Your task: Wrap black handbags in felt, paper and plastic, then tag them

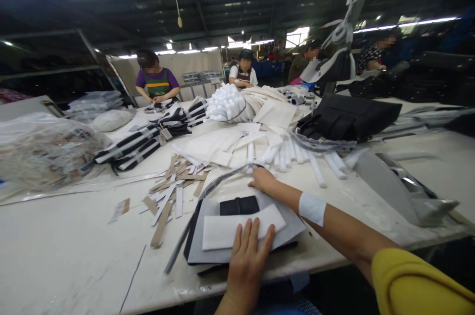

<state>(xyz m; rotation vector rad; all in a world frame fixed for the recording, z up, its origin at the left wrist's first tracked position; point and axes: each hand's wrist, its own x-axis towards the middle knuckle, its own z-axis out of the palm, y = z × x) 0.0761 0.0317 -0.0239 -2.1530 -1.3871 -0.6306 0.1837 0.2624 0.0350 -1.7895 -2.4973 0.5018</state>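
Observation:
A dark bag (189, 240) lies at the table's front edge, with a grey-white sheet (218, 208) over it. A black flap with a strap (239, 205) shows above a white foam strip (218, 232) on that sheet. My left hand (250, 255) rests on the foam strip, its fingers spread. My right hand (262, 179) reaches to the far side of the bag, at the wrapped handle (222, 176); its fingers are curled and point away, and what they hold, if anything, is hidden.
Cardboard and paper strips (166, 201) lie left of the bag. Beyond are white sheets (211, 144), foam pieces (284, 156) and a black bag (345, 117). A grey-covered piece (393, 186) lies right, a plastic sack (48, 146) left. Several people work across the table.

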